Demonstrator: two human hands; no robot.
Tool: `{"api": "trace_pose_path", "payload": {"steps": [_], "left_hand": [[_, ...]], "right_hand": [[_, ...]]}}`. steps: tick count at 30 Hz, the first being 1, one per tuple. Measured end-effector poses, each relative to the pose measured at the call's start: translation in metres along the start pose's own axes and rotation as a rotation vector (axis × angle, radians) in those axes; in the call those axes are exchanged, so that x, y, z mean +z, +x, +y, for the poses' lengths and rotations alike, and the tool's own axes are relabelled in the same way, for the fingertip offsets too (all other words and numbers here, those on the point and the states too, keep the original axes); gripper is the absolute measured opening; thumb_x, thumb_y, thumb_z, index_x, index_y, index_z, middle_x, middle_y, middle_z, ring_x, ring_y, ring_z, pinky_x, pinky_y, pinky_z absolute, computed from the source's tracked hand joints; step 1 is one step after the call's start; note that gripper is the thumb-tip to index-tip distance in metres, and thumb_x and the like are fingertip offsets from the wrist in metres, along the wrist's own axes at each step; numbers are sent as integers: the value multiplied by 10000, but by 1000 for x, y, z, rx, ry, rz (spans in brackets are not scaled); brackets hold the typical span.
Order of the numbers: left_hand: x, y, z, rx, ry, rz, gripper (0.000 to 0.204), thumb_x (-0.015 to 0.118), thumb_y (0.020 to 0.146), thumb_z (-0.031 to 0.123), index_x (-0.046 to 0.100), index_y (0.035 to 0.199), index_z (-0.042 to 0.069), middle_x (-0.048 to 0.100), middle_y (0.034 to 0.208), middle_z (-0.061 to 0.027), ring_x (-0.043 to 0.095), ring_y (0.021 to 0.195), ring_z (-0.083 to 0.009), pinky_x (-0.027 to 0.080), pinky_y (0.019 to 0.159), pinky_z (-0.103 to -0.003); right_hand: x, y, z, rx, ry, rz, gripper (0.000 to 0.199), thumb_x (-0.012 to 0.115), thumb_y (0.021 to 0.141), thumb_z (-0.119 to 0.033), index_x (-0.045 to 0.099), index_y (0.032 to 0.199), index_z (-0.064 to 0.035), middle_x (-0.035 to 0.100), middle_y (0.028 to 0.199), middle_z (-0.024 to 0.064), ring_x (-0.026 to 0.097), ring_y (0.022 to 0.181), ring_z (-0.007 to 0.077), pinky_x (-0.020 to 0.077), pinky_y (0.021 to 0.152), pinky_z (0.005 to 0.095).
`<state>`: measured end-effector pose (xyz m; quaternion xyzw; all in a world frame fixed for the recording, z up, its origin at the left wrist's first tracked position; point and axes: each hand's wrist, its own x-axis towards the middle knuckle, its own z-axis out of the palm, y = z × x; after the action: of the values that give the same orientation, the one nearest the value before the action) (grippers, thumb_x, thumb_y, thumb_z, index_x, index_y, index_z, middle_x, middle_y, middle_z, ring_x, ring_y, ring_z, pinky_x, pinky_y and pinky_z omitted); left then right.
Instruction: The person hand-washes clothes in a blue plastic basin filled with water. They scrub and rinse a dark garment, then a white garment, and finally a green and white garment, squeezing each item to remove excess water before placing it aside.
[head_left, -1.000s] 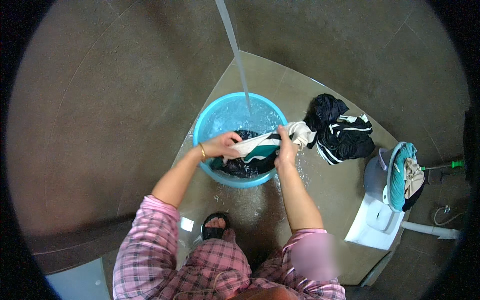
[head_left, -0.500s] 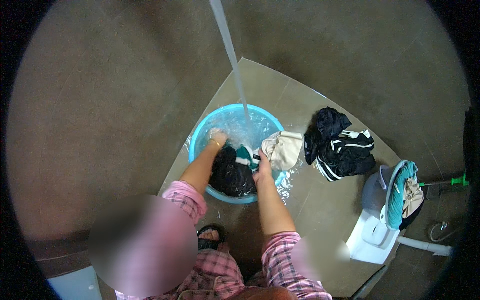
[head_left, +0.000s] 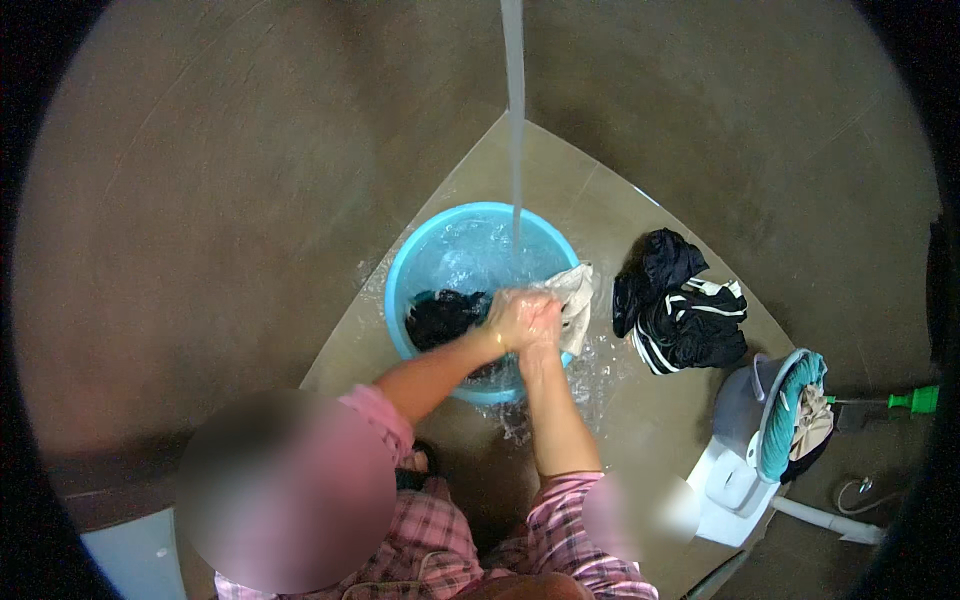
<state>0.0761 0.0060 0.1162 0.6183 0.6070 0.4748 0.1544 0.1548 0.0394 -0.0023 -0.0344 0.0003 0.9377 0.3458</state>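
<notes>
Left hand (head_left: 510,318) and right hand (head_left: 545,322) press together over a round, smooth blue basin (head_left: 480,208).
Both look curled, but their overlap hides the fingertips, so I cannot tell what either grips. Limp, creased cream cloth (head_left: 574,300) emerges just right of the hands, overlapping the rim; sodden dark cloth (head_left: 442,318) lies left of them, inside. Beyond, a glassy water stream (head_left: 516,150) falls; farther right sits a rumpled black-and-white clothes heap (head_left: 700,330).
</notes>
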Motion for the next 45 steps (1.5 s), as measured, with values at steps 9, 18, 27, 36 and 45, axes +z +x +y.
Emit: {"api": "trace_pose_path", "payload": {"steps": [9, 18, 27, 36, 45], "left_hand": [[-65, 10, -178, -901, -391, -31, 648, 359, 923, 550, 547, 1207, -2, 514, 1287, -143, 483, 1166, -263, 336, 1011, -353], [-44, -18, -176, -386, 44, -767, 398, 542, 855, 331, 591, 1176, 100, 586, 1189, -182, 541, 1112, -318, 412, 949, -400], [-5, -24, -112, -303, -40, -82, 458, 608, 810, 230, 494, 1201, 21, 573, 1042, -195, 520, 1052, -355, 399, 928, -408], [-22, -59, 67, 156, -51, -196, 321, 722, 708, 368, 580, 637, 88, 553, 791, -72, 543, 857, -264, 392, 815, -462], [-12, 56, -68, -487, 264, -239, 359, 628, 834, 373, 668, 963, 40, 671, 824, -177, 649, 814, -298, 509, 761, -338]], "right_hand": [[120, -9, 38, -709, -900, 910, 636, 725, 770, -298, 476, 1208, 89, 523, 1206, 172, 515, 1052, 233, 413, 905, 357], [65, -10, 24, -480, -1084, 965, 534, 729, 783, -313, 542, 1115, 61, 568, 1089, 135, 527, 966, 215, 421, 864, 321], [47, -9, 26, -138, -250, 617, 723, 517, 848, -601, 397, 1361, -105, 477, 1306, 65, 431, 1189, 248, 305, 1042, 420], [41, -17, 9, 54, -251, 281, 338, 513, 917, -343, 554, 1114, -72, 610, 948, 51, 565, 770, 160, 480, 700, 303], [90, -8, 28, -64, -346, 719, 371, 504, 887, -352, 595, 1114, -73, 643, 1058, 89, 619, 946, 246, 515, 809, 389]]}}
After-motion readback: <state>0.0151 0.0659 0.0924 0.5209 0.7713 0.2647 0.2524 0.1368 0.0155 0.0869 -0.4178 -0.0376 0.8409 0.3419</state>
